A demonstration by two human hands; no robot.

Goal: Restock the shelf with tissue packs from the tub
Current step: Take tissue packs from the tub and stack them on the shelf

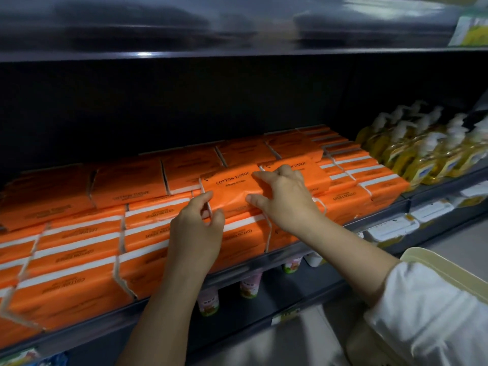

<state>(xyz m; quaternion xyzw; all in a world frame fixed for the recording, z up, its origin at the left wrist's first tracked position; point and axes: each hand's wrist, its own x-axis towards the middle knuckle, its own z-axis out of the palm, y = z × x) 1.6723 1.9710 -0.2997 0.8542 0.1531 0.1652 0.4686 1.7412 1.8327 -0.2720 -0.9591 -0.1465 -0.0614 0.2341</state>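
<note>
An orange tissue pack [232,187] marked COTTON TISSUE lies on top of the stacked orange packs [79,249] that fill the dark shelf [290,257]. My left hand [196,228] pinches the pack's front left corner, with thumb and fingers curled around its edge. My right hand [284,194] grips the pack's right side, fingers spread over the top and thumb at the front. A second loose pack [303,169] lies just behind my right hand. The cream tub [443,270] shows only as a rim at the lower right.
Yellow pump bottles [422,149] stand in rows at the right end of the same shelf. Small cups [248,286] sit on the shelf below. A higher shelf board [237,55] overhangs the dark gap above the packs. My white sleeve [433,318] covers the lower right.
</note>
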